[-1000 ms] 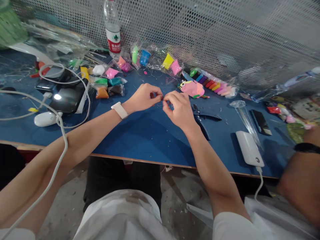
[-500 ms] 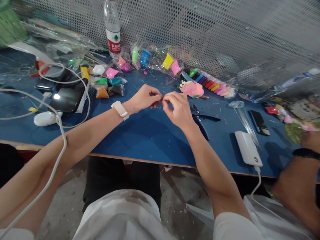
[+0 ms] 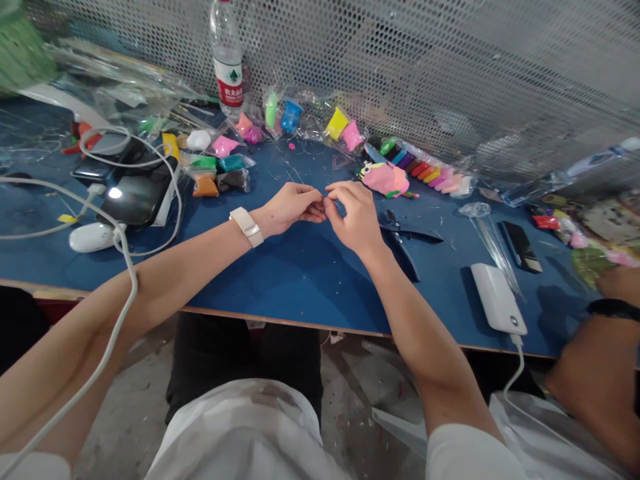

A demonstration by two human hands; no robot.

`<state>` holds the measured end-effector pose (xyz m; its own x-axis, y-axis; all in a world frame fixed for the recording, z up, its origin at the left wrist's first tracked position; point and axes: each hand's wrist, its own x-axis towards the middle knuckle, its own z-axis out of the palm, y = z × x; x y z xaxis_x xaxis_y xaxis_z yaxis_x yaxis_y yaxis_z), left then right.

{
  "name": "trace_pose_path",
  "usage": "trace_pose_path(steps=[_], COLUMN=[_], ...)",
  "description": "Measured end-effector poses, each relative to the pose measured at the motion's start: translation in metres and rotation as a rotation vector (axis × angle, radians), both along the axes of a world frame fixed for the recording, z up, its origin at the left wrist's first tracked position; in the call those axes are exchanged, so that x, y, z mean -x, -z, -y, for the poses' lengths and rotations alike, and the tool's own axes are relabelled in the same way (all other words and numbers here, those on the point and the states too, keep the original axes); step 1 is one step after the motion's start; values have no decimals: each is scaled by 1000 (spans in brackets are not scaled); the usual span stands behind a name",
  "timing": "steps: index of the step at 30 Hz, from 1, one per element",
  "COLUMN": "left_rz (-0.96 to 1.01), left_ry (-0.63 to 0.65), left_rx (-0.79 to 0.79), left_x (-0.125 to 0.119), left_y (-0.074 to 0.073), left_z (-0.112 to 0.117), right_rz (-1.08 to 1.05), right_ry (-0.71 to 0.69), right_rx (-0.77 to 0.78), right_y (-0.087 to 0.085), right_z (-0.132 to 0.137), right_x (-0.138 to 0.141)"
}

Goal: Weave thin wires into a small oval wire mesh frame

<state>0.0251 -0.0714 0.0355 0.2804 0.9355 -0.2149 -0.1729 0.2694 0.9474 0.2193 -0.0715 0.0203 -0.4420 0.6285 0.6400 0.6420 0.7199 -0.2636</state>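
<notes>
My left hand (image 3: 293,207) and my right hand (image 3: 353,217) meet fingertip to fingertip low over the blue table (image 3: 300,267). Both pinch a tiny piece between them, too small to make out. A white watch band sits on my left wrist. A pink clay figure (image 3: 385,177) lies just beyond my right hand. Black pliers (image 3: 407,233) rest right of that hand.
Small bags of coloured clay (image 3: 220,163) and a row of clay sticks (image 3: 425,172) lie along the back, by a water bottle (image 3: 227,57). A phone, cables and a white mouse (image 3: 90,237) are at left. A white power bank (image 3: 497,298) and another person's arm (image 3: 595,373) are at right.
Both hands have dropped slightly toward the table and closer together. The left hand's fingers have flattened lower. The other person's arm at right has shifted.
</notes>
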Motion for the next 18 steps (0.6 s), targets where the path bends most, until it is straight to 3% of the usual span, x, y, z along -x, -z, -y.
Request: trace_pose_path(steps=[9,18], left_rz=[31,60], left_ry=[13,61], left_rx=[-32,-37], left_x=[1,2], left_y=[2,2], left_z=[0,-1], right_rz=[-12,-49], right_ry=[-80,-154], right_rx=[35,-38], right_y=[-2,-6], right_z=[-6,-3], right_x=[-7,-7])
